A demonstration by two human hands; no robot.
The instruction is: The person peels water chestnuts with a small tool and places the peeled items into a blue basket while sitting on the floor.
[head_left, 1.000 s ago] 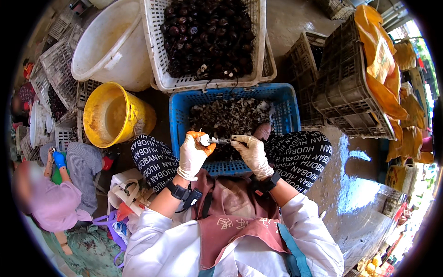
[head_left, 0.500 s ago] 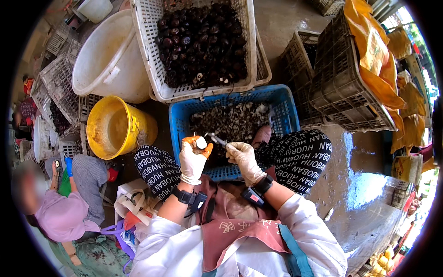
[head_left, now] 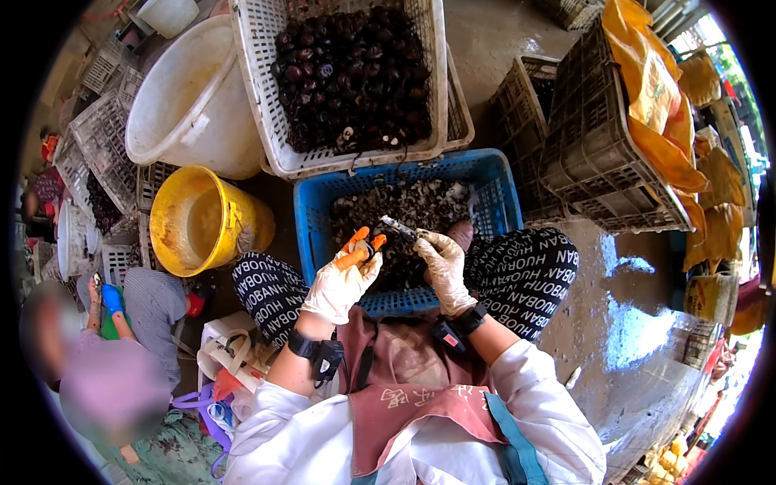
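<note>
My left hand [head_left: 339, 283], in a white glove with orange finger covers, is closed over the near part of the blue crate [head_left: 315, 174]. Between its fingertips shows a small dark piece that looks like an unpeeled water chestnut [head_left: 370, 250], mostly hidden. My right hand [head_left: 444, 268], gloved in white, grips a slim metal peeler [head_left: 396, 225] whose tip points left, just above the left fingertips and apart from them. Below both hands, brown and white peelings [head_left: 404, 198] lie in the crate. Beyond it, dark water chestnuts [head_left: 356, 81] fill much of a white crate [head_left: 271, 121].
A yellow bucket [head_left: 174, 222] and a large white tub [head_left: 162, 121] stand to the left. Stacked dark crates [head_left: 598, 137] with orange cloth [head_left: 655, 105] rise at the right. Another person [head_left: 121, 380] sits at the lower left. My shoe [head_left: 461, 234] is at the blue crate's right side.
The white piece in my left fingers is gone from sight; a dark one shows there instead. My left hand has turned and moved slightly right. My right hand has shifted right with the peeler.
</note>
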